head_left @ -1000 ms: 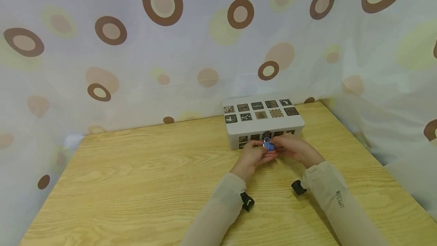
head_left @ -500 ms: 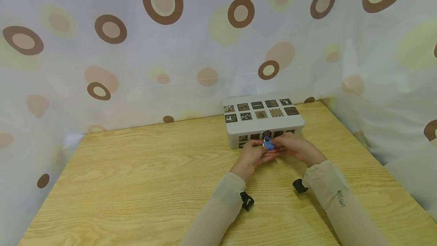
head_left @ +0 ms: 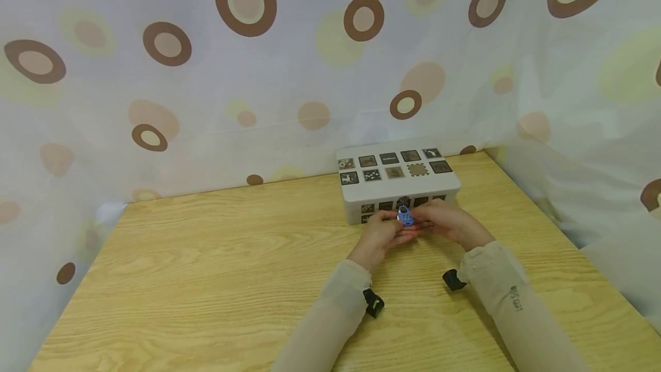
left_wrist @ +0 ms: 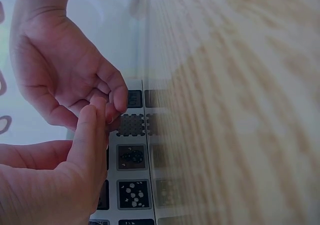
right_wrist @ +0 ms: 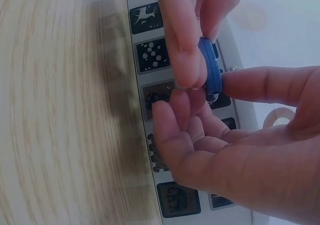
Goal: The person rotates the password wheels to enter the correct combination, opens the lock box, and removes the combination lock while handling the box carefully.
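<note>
The left hand [head_left: 378,238] pinches a small blue padlock [head_left: 405,217] between thumb and fingers; the right hand [head_left: 450,224] grips it too, thumb pressed against it, fingers curled. It is just before the front of the white box [head_left: 400,191] on the counter [head_left: 206,268].

A box [head_left: 384,189] on the table [head_left: 206,268], padlock [head_left: 405,218] and hands before it.
The box stands toward the table's far right corner, just in front of a curtain [head_left: 289,73] that runs behind the table and along its right side; the padlock is before the box's front side, between the left hand [head_left: 376,241] on its left and the right hand [head_left: 450,223] on its right, with the sleeves [head_left: 516,303] over the table's near part.
</note>
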{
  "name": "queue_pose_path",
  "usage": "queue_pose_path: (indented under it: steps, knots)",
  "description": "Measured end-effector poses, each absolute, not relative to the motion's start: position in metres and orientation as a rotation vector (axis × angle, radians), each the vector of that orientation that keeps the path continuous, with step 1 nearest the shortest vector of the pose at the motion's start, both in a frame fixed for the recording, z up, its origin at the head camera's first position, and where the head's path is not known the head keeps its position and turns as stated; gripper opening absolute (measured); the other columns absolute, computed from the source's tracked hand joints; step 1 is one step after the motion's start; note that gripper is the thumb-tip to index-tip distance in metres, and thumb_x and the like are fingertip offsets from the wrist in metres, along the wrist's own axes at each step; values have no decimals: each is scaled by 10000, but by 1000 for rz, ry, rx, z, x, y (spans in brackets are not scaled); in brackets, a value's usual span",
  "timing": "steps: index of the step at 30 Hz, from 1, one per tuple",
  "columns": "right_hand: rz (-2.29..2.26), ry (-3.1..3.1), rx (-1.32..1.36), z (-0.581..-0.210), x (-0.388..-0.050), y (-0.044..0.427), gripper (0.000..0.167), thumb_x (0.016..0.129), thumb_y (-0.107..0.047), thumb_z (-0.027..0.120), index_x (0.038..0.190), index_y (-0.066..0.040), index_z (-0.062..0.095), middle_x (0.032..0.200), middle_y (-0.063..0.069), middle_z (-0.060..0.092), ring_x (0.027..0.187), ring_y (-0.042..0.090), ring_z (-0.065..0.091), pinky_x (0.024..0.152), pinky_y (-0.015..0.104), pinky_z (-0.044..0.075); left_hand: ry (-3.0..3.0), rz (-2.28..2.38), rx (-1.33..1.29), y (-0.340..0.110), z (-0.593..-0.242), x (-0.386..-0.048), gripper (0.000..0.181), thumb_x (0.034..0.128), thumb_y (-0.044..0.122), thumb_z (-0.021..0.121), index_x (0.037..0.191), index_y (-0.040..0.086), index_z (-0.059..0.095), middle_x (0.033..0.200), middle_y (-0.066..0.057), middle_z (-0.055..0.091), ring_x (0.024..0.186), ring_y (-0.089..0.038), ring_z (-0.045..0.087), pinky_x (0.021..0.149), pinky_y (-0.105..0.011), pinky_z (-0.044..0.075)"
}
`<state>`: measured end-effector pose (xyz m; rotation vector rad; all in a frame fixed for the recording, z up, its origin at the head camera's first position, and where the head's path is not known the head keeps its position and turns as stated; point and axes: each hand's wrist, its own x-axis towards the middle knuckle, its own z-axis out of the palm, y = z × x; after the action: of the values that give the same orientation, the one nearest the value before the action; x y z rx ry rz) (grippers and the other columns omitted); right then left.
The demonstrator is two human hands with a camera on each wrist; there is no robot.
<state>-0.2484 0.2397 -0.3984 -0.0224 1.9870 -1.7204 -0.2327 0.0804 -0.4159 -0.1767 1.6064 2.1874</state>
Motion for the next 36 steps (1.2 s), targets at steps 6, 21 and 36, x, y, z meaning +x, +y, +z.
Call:
queue_pose_path:
  steps: [6,21,36]
  knots:
    - [-1708,2001,-43,-399,-248,239,363,982,-85,443,1159,230,474,829,29,644,768,100,626,752,238,560,1602,2188,-178,80,-416,-232,250,926,-140,472,1158,-47,484,935,-297,654,938,-379,675,814,-373,585]
    - [-1674,2041,-96,-395,-247,240,490,1004,-84,407,1298,292,296,969,62,605,825,82,591,777,223,538,1597,2195,-174,81,-417,-233,234,928,-136,479,1143,-43,480,925,-299,657,928,-384,677,809,-376,586]
    - [-1681,2047,-58,-395,-248,239,504,990,-49,415,1333,280,246,966,65,599,814,78,597,775,227,543,1588,2186,-191,81,-416,-233,258,927,-138,478,1166,-40,483,922,-286,660,939,-382,675,810,-374,587]
